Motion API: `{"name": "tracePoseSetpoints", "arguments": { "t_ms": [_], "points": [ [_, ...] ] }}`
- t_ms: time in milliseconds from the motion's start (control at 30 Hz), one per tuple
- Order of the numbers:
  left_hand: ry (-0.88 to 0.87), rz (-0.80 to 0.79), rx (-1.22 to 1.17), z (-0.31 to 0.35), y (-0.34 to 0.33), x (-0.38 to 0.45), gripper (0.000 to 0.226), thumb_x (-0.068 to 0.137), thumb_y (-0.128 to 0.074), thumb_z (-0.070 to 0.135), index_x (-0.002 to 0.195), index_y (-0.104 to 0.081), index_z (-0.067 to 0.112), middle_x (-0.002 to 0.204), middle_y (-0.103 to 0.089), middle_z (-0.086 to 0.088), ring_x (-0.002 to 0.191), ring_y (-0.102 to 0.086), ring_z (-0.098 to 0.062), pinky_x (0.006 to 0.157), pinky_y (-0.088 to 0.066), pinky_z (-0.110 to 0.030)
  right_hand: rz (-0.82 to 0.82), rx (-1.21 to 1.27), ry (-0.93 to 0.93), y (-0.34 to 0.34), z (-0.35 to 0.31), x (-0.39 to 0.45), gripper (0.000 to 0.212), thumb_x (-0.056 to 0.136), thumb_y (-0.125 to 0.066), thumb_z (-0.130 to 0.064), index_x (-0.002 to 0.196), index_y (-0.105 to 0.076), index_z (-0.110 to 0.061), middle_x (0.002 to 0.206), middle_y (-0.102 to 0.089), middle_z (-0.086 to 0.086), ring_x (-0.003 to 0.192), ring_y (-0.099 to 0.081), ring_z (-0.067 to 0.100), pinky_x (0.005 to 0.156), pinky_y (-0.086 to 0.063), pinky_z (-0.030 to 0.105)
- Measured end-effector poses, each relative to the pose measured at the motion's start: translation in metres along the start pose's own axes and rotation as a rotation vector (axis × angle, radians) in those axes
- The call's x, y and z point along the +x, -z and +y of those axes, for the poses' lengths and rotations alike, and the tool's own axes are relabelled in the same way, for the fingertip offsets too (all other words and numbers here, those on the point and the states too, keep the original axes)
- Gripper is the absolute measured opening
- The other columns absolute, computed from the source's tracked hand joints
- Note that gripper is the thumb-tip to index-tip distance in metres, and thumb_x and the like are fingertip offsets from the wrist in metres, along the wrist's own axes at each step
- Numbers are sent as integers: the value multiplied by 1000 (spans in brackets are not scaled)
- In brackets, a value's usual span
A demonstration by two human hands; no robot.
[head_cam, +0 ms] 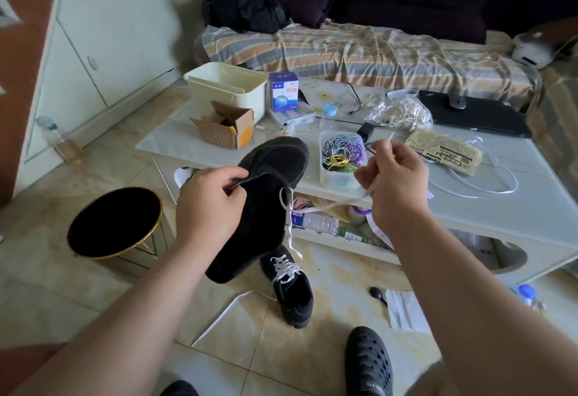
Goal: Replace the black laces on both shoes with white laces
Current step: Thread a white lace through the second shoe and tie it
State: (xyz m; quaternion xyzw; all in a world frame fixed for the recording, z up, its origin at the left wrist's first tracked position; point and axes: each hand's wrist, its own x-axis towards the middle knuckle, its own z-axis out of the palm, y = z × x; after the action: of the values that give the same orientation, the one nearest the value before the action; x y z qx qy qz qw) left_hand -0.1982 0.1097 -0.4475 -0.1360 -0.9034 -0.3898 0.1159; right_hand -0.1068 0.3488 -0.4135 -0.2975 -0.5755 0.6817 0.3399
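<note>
My left hand (210, 205) grips a black shoe (266, 208) by its edge and holds it up in front of the table, sole side towards me. A white lace (331, 204) runs from the shoe's right side across to my right hand (395, 183), which pinches it and pulls it taut. Another stretch of the same lace hangs down below the shoe. A second black shoe (292, 291) stands on the floor underneath, laced in white, with its lace ends trailing left over the tiles. More white lace (488, 189) lies looped on the table at the right.
The low white table (500, 217) carries a tub of coloured wires (341, 158), a cardboard box (226, 128), a cream bin (230, 86) and a laptop (475, 114). A round black stool (114, 222) stands at the left. My black clog (369, 364) is at the bottom.
</note>
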Motion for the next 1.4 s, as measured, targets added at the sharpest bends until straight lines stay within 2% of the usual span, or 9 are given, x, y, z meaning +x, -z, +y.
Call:
{"name": "tracePoseSetpoints", "arguments": {
  "t_ms": [133, 200, 267, 333, 500, 800, 1133, 1267, 1400],
  "points": [
    [-95, 13, 56, 5, -2, -2, 25, 90, -68, 26, 109, -78, 39, 89, -71, 11, 89, -64, -16, 77, -52, -34, -316, -305, 173, -17, 4, -28, 22, 104, -61, -25, 93, -74, -10, 63, -50, 2, 53, -44, 13, 57, -44, 33],
    [-122, 21, 51, 12, -4, -4, 23, 91, -69, 28, 109, -79, 39, 89, -72, 9, 88, -63, -16, 78, -50, -33, -488, -579, 403, -26, 13, -46, 25, 101, -65, -27, 86, -73, -9, 63, -57, -1, 54, -48, 9, 58, -44, 29],
    [-151, 39, 10, 20, -5, -7, 20, 91, -73, 29, 108, -80, 36, 88, -74, 8, 85, -66, -16, 80, -49, -31, -514, -842, 614, -32, 27, -57, 29, 96, -65, -30, 77, -67, -9, 62, -55, 1, 63, -52, 16, 61, -45, 35],
    [-185, 66, -23, 29, -5, -13, 18, 89, -76, 28, 105, -81, 35, 86, -74, 7, 82, -69, -17, 80, -46, -26, -409, -929, 587, -35, 35, -57, 29, 94, -61, -33, 72, -60, -13, 63, -52, 5, 65, -50, 23, 60, -47, 39],
    [-271, 74, -87, 47, -3, -28, 14, 87, -76, 29, 100, -82, 30, 79, -73, 8, 78, -69, -18, 74, -56, -39, -261, -810, 517, -35, 35, -45, 34, 96, -60, -32, 69, -49, -15, 60, -50, 5, 64, -48, 29, 60, -44, 40],
    [-227, -16, -144, 57, 0, -33, 12, 87, -71, 33, 98, -78, 33, 82, -74, 12, 81, -69, -14, 76, -55, -42, -278, -341, 200, -38, 33, -50, 24, 98, -68, -17, 77, -70, -28, 56, -55, -24, 60, -48, 1, 68, -41, 25],
    [-138, -157, -143, 67, -8, -38, 7, 90, -77, 30, 96, -77, 35, 69, -68, 24, 71, -62, 2, 63, -46, -23, -125, -552, 158, -33, 25, -48, 24, 86, -67, -16, 65, -69, -27, 53, -56, -9, 52, -43, 7, 59, -43, 23],
    [-93, -167, -133, 64, -14, -35, 8, 91, -76, 33, 99, -77, 35, 75, -72, 19, 72, -63, -3, 69, -52, -30, -207, -462, 79, -34, 25, -51, 39, 88, -65, -11, 53, -58, -28, 48, -42, -13, 54, -34, 11, 57, -35, 27],
    [-130, -182, -124, 62, -15, -36, 12, 90, -76, 32, 102, -78, 36, 80, -74, 21, 73, -63, -2, 66, -48, -24, -118, -400, 10, -36, 23, -55, 20, 86, -66, -14, 70, -66, -27, 62, -64, -15, 61, -57, 11, 66, -52, 34]
  ]
}}
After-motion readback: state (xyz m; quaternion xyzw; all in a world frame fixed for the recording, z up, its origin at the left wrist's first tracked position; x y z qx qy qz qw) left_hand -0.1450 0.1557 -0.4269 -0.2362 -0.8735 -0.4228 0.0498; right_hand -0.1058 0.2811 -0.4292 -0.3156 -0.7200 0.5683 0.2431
